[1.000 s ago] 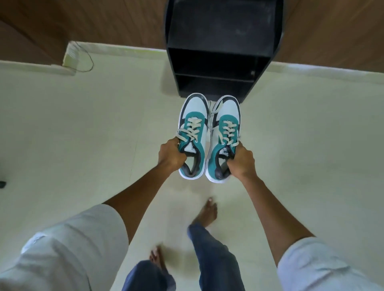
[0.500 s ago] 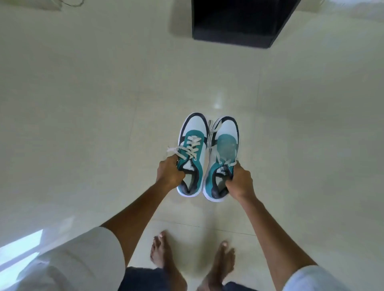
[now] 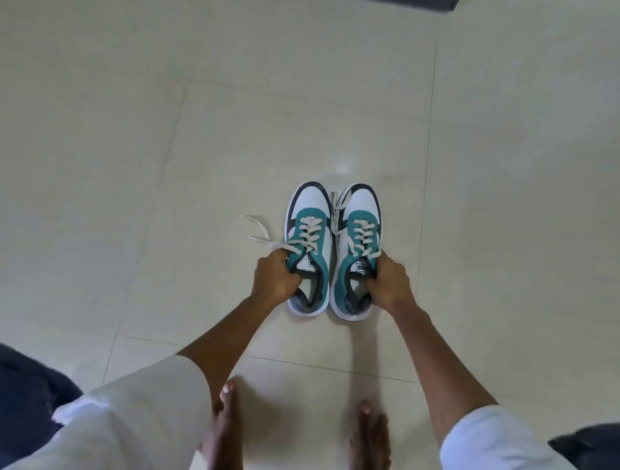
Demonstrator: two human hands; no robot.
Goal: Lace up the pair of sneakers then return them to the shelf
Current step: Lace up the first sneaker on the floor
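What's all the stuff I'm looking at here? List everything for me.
sneakers: 2, white, teal and dark grey with cream laces, side by side on the floor, toes pointing away; left sneaker, right sneaker
loose lace ends: trailing left of the left sneaker
floor tiles: cream, glossy, filling the view
dark object: 1, black, a sliver at the top edge, too cropped to name
left hand: gripping the collar of the left sneaker
right hand: gripping the collar of the right sneaker
sleeves: 2, white, bottom corners; left one
bare feet: 2, bottom centre; left one
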